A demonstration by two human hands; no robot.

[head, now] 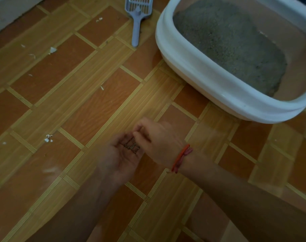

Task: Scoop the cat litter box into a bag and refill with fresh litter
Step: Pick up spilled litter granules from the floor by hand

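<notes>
Low over the tiled floor (79, 102), your left hand (120, 156) lies palm up, loosely cupped, serving as a tray for stray litter grains (132, 146). Your right hand (157, 138) bunches its fingertips above that palm (whether a grain sits between them, you cannot tell). Well apart, ahead to your right, the litter box (192, 69) holds grey litter (232, 41); the scoop (137, 23) lies near it on the floor.

Right hand (157, 137): thin orange-red cord bracelet (181, 158) round wrist, strands doubled, short end trailing. Both forearms (236, 186) bare.
</notes>
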